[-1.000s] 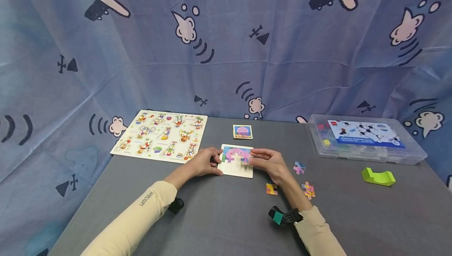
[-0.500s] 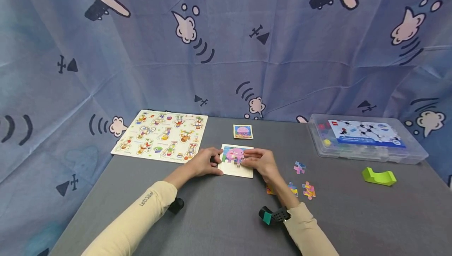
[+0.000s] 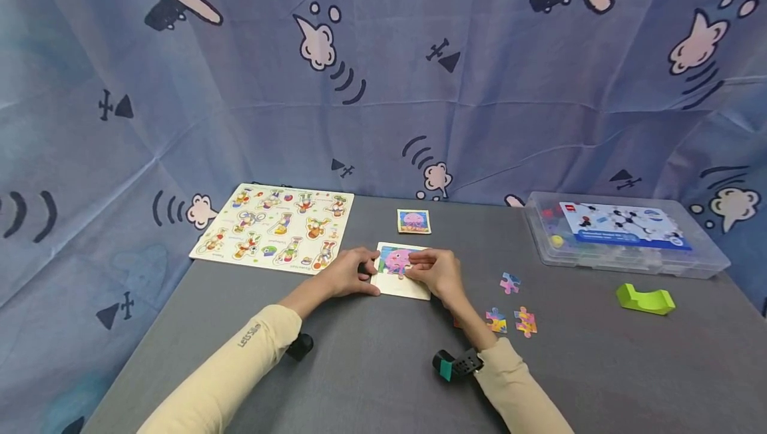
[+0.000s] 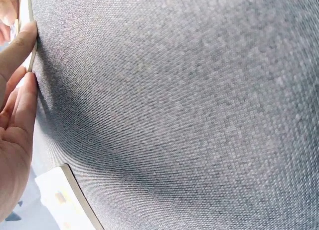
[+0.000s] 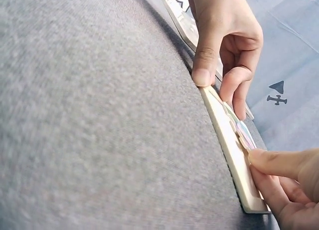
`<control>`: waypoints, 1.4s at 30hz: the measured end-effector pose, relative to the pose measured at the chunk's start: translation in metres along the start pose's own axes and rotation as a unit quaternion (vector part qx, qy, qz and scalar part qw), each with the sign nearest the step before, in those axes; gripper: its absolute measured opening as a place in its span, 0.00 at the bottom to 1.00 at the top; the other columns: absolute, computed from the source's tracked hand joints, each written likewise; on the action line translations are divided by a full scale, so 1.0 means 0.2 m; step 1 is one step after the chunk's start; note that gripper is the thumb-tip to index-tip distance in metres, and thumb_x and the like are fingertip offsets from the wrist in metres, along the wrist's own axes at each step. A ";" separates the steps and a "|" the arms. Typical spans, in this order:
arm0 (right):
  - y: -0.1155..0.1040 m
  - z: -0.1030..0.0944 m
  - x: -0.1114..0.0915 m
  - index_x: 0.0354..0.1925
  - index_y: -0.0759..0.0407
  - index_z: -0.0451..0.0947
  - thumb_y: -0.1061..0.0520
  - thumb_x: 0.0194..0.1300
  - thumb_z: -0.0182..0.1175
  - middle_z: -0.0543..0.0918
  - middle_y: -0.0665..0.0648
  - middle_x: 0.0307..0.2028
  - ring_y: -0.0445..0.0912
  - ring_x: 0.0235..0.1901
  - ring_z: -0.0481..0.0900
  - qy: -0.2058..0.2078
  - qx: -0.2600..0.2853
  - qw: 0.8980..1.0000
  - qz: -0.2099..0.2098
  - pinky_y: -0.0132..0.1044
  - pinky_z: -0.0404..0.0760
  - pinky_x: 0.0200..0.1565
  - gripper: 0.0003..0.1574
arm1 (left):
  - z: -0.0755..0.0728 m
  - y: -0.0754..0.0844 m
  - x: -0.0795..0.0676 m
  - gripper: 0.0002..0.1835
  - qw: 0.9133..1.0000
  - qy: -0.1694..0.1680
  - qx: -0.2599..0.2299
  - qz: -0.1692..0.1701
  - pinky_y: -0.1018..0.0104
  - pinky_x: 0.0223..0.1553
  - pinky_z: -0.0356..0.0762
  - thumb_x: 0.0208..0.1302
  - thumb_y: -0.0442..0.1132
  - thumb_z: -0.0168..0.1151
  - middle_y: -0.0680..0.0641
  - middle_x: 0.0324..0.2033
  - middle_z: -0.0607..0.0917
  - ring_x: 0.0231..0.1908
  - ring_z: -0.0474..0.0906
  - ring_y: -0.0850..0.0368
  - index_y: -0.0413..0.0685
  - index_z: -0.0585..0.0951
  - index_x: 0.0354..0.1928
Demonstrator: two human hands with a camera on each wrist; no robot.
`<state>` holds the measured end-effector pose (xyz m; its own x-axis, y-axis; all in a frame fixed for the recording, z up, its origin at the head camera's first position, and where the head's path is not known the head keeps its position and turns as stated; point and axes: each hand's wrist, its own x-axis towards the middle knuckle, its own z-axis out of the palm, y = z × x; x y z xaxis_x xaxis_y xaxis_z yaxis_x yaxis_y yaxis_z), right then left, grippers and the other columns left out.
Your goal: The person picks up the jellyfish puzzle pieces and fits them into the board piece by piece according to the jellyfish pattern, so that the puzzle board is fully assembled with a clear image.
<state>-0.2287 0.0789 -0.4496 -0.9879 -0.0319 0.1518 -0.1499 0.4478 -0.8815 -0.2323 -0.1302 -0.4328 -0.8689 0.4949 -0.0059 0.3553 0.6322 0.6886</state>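
Observation:
A pale, square jigsaw tray (image 3: 400, 287) lies mid-table, its upper part filled with a pink octopus picture (image 3: 394, 259). My left hand (image 3: 344, 274) grips the tray's left edge; in the left wrist view its thumb and fingers (image 4: 22, 43) pinch that rim. Over the tray's right half, my right hand (image 3: 440, 276) pinches a pink puzzle piece (image 3: 402, 275) against the picture's lower edge. In the right wrist view the right thumb (image 5: 259, 157) touches the pieces; the held piece is mostly hidden there. Loose puzzle pieces lie right of the tray: one blue-pink (image 3: 510, 283), one blue-yellow (image 3: 495, 320), one pink-yellow (image 3: 525, 321).
Behind the tray lies a small octopus picture card (image 3: 413, 221). A large board of cartoon figures (image 3: 281, 227) is at left. A clear plastic case (image 3: 629, 257) stands back right, with a lime-green holder (image 3: 646, 299) before it. A patterned curtain (image 3: 383, 88) hangs behind.
My right hand has moved left across the tray with the puzzle piece. Its arm now mostly hides a yellow piece and reveals the blue-yellow one. The left hand keeps its place.

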 end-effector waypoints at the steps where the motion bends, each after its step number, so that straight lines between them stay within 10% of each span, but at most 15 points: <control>1: 0.00 0.00 0.00 0.37 0.71 0.84 0.72 0.45 0.73 0.86 0.65 0.32 0.51 0.29 0.86 0.000 -0.002 1.000 0.000 0.31 0.83 0.30 0.17 | 0.00 0.00 0.00 0.13 1.000 0.000 0.001 0.000 0.77 0.42 0.78 0.46 0.34 0.77 0.38 0.60 0.74 0.59 0.72 0.48 0.39 0.82 0.31; 22: -0.02 -0.04 0.02 0.37 0.69 0.84 0.70 0.42 0.75 0.86 0.61 0.28 0.38 0.22 0.80 -0.027 -0.036 0.999 0.004 0.23 0.72 0.24 0.19 | 0.01 -0.01 0.01 0.13 1.000 0.002 -0.012 0.002 0.78 0.41 0.78 0.45 0.33 0.78 0.38 0.59 0.75 0.58 0.73 0.48 0.38 0.82 0.31; 42: -0.03 0.02 0.02 0.37 0.70 0.83 0.74 0.44 0.72 0.86 0.63 0.30 0.51 0.31 0.86 -0.022 -0.014 0.999 -0.022 0.35 0.84 0.34 0.18 | 0.00 -0.01 0.01 0.14 1.000 0.005 0.003 0.013 0.78 0.40 0.78 0.45 0.34 0.78 0.37 0.59 0.75 0.58 0.73 0.47 0.39 0.80 0.29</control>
<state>-0.2316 0.0729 -0.4462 -0.9812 -0.0912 0.1698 -0.1928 0.4699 -0.8614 -0.2346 -0.1296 -0.4347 -0.8626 0.5055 0.0192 0.3798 0.6221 0.6846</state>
